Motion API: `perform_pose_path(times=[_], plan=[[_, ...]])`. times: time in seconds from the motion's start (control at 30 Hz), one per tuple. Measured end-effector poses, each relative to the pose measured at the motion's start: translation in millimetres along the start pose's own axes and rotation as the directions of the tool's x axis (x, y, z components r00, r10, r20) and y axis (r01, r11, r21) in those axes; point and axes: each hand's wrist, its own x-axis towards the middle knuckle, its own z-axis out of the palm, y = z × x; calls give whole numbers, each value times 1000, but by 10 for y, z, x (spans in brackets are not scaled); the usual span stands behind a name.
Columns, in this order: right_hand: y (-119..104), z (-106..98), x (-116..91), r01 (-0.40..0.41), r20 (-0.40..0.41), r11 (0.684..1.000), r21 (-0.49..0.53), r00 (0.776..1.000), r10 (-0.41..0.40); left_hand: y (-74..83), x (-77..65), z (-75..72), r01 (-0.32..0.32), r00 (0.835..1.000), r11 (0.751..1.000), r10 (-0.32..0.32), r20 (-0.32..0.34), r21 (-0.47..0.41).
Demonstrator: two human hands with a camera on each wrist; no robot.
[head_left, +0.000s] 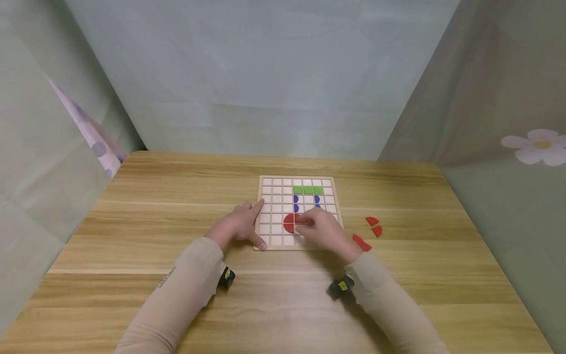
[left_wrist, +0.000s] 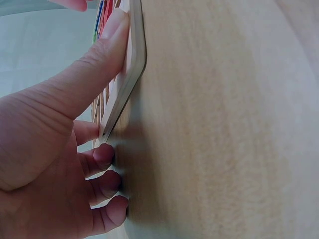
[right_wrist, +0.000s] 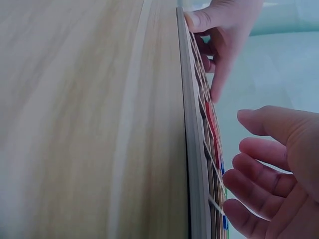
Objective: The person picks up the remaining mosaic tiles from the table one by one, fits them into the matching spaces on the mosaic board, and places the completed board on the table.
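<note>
A square wooden grid board [head_left: 276, 240] lies on the table. My left hand [head_left: 243, 223] rests along its left side, thumb on the front left corner and index finger reaching up the edge; the other fingers touch the table in the left wrist view. My right hand [head_left: 325, 228] is over the board beside red curved pieces [head_left: 289, 223] set in the grid, partly covering them. Its fingers are loosely bent in the right wrist view, thumb [right_wrist: 251, 122] apart, with nothing seen between them. Green squares [head_left: 308, 190] and blue half-rounds [head_left: 296, 208] sit in cells farther back.
Right of the board, two red quarter-round pieces [head_left: 372, 221] lie loose on the wooden table [head_left: 221, 314]. Nearer my right wrist lie more red pieces [head_left: 361, 243], partly hidden by it. Pale curtains [head_left: 265, 98] hang behind and at both sides.
</note>
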Motion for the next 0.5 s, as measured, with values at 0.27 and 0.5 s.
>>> perform_pose_path(times=[0.27,0.5], plan=[[97,-60,-39,17,-13,999,42,1000,-16,-4,-2,3,-5,1000,1000,5,-2,8],[206,-114,-75,76,-27,995,68,997,-74,-18,2,21,-5,1000,1000,5,-7,-1]])
